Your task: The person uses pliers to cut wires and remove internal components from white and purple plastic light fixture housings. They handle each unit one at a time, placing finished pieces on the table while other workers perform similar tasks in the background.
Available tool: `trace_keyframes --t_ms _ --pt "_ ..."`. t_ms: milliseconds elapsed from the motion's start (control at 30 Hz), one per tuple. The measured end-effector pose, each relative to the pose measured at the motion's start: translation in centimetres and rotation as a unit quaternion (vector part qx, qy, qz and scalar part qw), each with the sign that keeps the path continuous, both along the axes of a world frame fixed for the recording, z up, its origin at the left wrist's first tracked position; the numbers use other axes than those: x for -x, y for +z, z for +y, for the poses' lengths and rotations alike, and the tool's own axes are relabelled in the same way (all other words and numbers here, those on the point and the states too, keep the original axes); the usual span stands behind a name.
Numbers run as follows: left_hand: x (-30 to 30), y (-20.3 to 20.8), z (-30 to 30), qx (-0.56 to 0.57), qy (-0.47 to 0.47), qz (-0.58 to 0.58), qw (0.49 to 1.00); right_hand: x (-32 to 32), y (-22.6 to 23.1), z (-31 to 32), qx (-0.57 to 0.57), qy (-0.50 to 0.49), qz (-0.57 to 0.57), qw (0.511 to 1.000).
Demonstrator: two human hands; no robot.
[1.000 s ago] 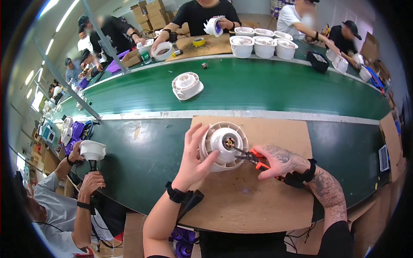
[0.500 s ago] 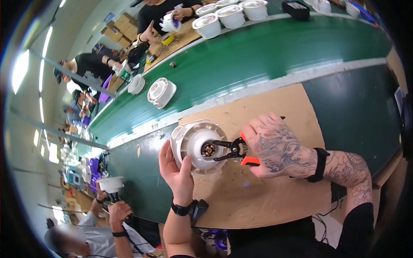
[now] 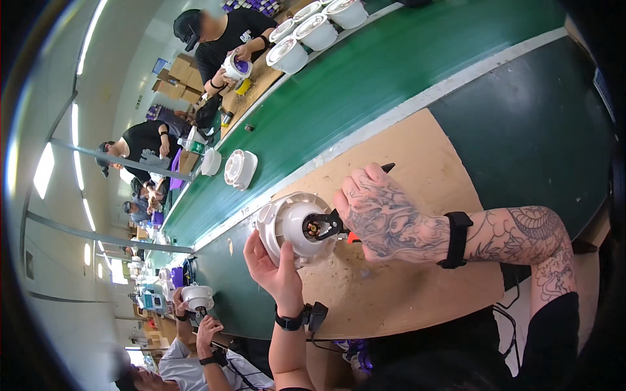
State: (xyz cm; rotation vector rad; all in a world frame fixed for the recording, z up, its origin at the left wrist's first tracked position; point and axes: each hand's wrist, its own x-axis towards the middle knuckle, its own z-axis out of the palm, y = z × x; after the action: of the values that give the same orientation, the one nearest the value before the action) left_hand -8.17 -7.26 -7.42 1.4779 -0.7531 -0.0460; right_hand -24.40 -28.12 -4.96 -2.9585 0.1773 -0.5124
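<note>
A round white plastic housing (image 3: 285, 225) with a ribbed rim rests tilted on the cardboard sheet (image 3: 417, 153). My left hand (image 3: 279, 277) steadies its near left side, thumb on the front and fingers round the back edge. My right hand (image 3: 394, 218) is closed round pliers (image 3: 332, 225) with black jaws and orange-red grips, mostly hidden under the hand. The jaw tips reach into the housing's dark central opening, beside a small metallic and copper-coloured part (image 3: 313, 229). I cannot tell whether the jaws grip that part.
Past the cardboard runs a green conveyor belt (image 3: 365, 85) bearing another white housing (image 3: 240, 169). Several white tubs (image 3: 287, 55) stand on its far side. Co-workers handle similar white parts across the belt and at lower left. A black cable (image 3: 515, 293) hangs at the lower right.
My view has turned and shifted. My right hand has moved closer to the housing, and the pliers' jaws sit deeper in the opening. My left hand keeps its hold.
</note>
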Motion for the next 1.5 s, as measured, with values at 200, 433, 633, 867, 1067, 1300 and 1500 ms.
trace_keyframes --t_ms 200,433,633,867,1067,1300,1500 --pt "0.8 0.3 -0.6 -0.019 0.011 -0.020 1.000 0.4 -0.2 -0.1 -0.005 -0.003 -0.008 1.000" --pt "1.4 0.3 -1.1 -0.046 0.020 -0.074 0.996 0.7 0.7 -0.3 0.037 -0.016 0.057 0.998" --pt "1.4 0.2 -0.9 -0.046 0.017 -0.067 0.997 0.5 0.3 -0.2 0.046 -0.022 0.068 0.996" --pt "1.8 0.6 -1.1 -0.062 0.026 -0.071 0.995 0.9 0.6 0.1 0.039 -0.017 0.063 0.997" --pt "1.8 -0.1 -1.1 -0.137 0.069 -0.230 0.961 0.6 -2.8 -1.3 -0.156 0.046 -0.012 0.987" --pt "-0.2 -1.6 0.8 -0.043 0.102 -0.252 0.961 -0.6 -0.8 -3.3 -0.539 0.121 0.156 0.819" --pt "0.5 -0.8 0.4 -0.039 0.077 -0.143 0.986 0.8 -0.3 -2.6 -0.277 0.092 0.072 0.954"
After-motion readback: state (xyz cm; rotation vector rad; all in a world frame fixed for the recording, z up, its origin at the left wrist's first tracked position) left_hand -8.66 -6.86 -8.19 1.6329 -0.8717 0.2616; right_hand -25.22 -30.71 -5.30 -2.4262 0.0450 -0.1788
